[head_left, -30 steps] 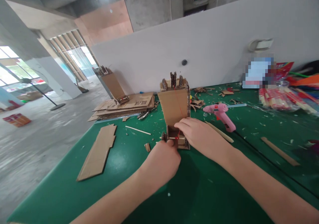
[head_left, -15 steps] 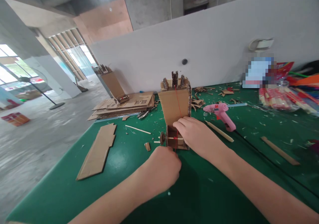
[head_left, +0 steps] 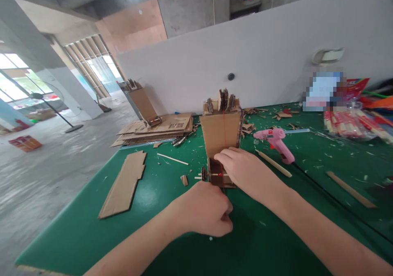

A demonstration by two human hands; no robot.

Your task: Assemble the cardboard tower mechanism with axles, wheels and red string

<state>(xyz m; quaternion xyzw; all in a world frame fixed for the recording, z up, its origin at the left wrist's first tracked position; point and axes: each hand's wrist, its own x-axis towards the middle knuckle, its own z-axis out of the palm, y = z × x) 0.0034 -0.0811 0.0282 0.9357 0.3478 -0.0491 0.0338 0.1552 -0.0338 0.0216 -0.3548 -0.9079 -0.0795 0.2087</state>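
Note:
A cardboard model point(head_left: 219, 132) stands upright on the green table, with a tall back panel and a small open box point(head_left: 216, 180) at its foot. A thin wooden stick point(head_left: 226, 175) crosses the box, carrying a round cardboard disc point(head_left: 204, 173) at its left end. Red string point(head_left: 224, 128) runs down the panel to a knot on the stick, then toward my left hand. My left hand point(head_left: 207, 208) is closed in front of the box, with the string's end hidden in it. My right hand point(head_left: 241, 165) is closed over the string above the stick; its fingertips are partly hidden.
A pink glue gun point(head_left: 278, 143) lies at right beside a wooden stick point(head_left: 273, 163) and a cardboard strip point(head_left: 351, 190). At left is a cut cardboard piece point(head_left: 124, 186). Behind it, a similar model point(head_left: 141, 104) stands on stacked cardboard point(head_left: 172, 126). Scraps litter the back.
My left hand has moved slightly right and turned, its thumb side now showing. My right hand stays at the box. The whole view has shifted a little.

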